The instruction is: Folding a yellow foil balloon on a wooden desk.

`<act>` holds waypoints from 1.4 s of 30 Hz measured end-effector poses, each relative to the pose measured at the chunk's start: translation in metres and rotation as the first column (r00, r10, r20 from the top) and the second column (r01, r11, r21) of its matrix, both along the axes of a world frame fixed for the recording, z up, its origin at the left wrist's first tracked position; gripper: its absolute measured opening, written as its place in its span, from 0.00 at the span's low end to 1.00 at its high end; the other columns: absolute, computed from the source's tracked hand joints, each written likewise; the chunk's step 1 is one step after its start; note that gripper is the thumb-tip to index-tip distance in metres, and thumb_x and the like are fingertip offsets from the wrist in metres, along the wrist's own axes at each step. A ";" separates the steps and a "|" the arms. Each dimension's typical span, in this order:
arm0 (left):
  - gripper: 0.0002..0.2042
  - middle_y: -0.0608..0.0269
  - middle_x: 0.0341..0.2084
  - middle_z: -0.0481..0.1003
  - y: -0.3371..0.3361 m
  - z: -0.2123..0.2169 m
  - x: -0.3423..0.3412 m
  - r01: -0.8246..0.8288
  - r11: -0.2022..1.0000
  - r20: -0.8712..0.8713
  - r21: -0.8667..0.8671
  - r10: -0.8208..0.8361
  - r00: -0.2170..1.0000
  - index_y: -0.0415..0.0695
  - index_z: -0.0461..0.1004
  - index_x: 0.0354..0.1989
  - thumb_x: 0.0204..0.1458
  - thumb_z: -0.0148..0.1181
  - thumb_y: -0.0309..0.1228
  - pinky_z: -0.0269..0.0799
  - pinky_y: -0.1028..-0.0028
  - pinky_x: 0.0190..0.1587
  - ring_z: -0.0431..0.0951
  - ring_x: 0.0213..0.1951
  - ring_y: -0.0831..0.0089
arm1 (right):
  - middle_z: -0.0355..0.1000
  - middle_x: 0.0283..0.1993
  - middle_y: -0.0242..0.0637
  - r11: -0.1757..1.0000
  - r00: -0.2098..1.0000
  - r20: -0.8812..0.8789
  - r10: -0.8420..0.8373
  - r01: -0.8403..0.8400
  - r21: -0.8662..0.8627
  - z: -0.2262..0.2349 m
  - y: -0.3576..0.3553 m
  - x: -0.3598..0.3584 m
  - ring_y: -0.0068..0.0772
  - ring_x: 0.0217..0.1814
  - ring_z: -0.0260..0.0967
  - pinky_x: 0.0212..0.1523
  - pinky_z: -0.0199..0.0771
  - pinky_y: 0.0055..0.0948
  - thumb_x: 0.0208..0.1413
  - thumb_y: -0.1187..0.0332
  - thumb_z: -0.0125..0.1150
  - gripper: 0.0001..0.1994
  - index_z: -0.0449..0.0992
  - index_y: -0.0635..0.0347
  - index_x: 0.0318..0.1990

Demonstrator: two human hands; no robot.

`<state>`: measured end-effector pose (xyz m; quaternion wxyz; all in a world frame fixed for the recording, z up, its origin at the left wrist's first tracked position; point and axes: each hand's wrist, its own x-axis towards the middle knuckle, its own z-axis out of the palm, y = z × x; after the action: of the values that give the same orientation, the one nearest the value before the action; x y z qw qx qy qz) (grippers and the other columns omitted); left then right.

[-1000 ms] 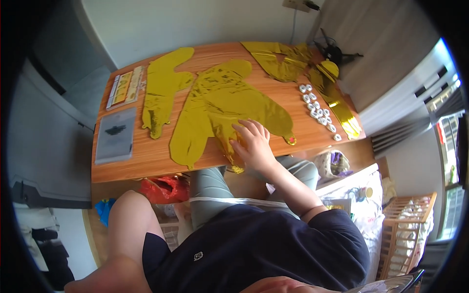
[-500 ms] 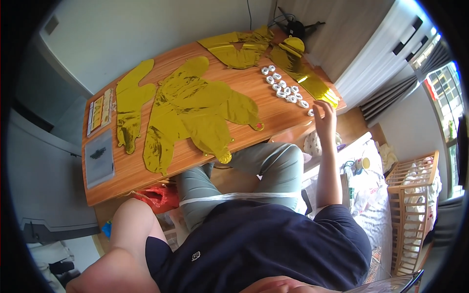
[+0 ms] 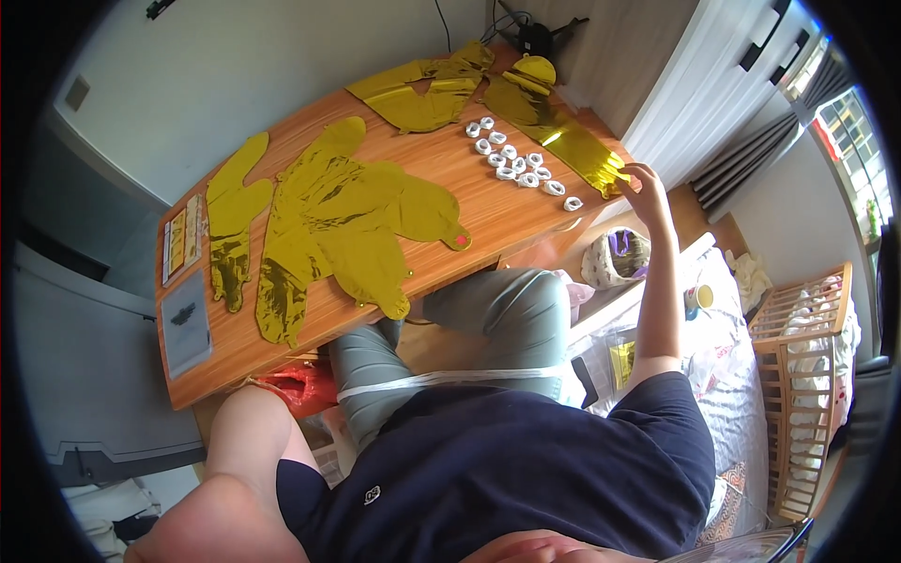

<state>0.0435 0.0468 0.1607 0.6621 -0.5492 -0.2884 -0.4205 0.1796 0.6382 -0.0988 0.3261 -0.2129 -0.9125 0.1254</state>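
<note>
My right hand [image 3: 646, 195] is at the table's far right corner, its thumb and fingers apart beside the end of a long strip-like gold foil balloon [image 3: 593, 165]. Its fingertips seem to touch that foil edge. Left of it, several small white ribbon coils [image 3: 514, 167] lie in a loose cluster. A large flat gold foil balloon [image 3: 343, 220] with rounded lobes spreads over the middle of the table. Another gold foil balloon [image 3: 413, 94] lies at the back, and a narrower gold foil piece [image 3: 235, 211] at the left. My left arm is bent at lower left; its hand is out of view.
The wooden table [image 3: 441, 267] stands before my knees. On its left end are a clear plastic sleeve [image 3: 188, 324] and a printed card [image 3: 182, 239]. A black router [image 3: 537, 38] is at the back corner. Right are a bin [image 3: 615, 258], a bed [image 3: 732, 375] and a wooden crib [image 3: 798, 375].
The view has shifted a little. My right hand has moved right, from near the lone ribbon coil to the outer end of the gold strip. The balloons on the table look unmoved.
</note>
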 end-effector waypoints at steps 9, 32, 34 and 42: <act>0.25 0.80 0.44 0.72 0.095 -0.033 -0.040 0.541 0.829 0.243 -0.143 -0.500 0.831 0.64 0.76 0.46 0.59 0.49 0.69 0.64 0.65 0.51 0.68 0.53 0.79 | 0.78 0.45 0.41 0.959 0.996 0.000 0.087 -0.083 -0.270 -0.002 0.014 0.000 0.40 0.42 0.78 0.44 0.79 0.35 0.54 0.69 0.72 0.11 0.84 0.62 0.44; 0.37 0.56 0.73 0.61 0.599 -0.237 -0.155 0.243 0.009 0.189 -0.970 0.657 0.729 0.52 0.63 0.72 0.61 0.45 0.64 0.41 0.45 0.74 0.55 0.75 0.59 | 0.76 0.55 0.28 0.999 0.999 -0.030 0.034 -0.034 0.010 -0.025 0.026 -0.010 0.34 0.60 0.72 0.63 0.63 0.41 0.59 0.58 0.64 0.09 0.81 0.48 0.43; 0.40 0.55 0.71 0.64 0.600 -0.235 -0.153 0.269 -0.086 0.142 -0.959 0.677 0.722 0.53 0.62 0.73 0.61 0.43 0.68 0.39 0.44 0.75 0.55 0.75 0.59 | 0.76 0.55 0.27 0.999 0.999 -0.017 0.034 -0.034 0.016 -0.023 0.028 -0.011 0.34 0.60 0.72 0.63 0.63 0.41 0.59 0.58 0.64 0.09 0.81 0.48 0.43; 0.36 0.54 0.69 0.67 0.577 -0.242 -0.145 0.272 0.018 0.235 -0.962 0.561 0.794 0.52 0.62 0.72 0.62 0.49 0.62 0.43 0.50 0.74 0.62 0.72 0.58 | 0.75 0.57 0.27 0.999 0.999 0.027 0.045 -0.045 0.005 -0.018 0.027 -0.012 0.34 0.64 0.70 0.65 0.62 0.42 0.59 0.57 0.65 0.12 0.81 0.48 0.46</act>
<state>-0.1017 0.6238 -0.0817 0.0086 -0.6546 -0.7380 -0.1639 0.1674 0.6656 -0.1164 0.3115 -0.1931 -0.9217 0.1272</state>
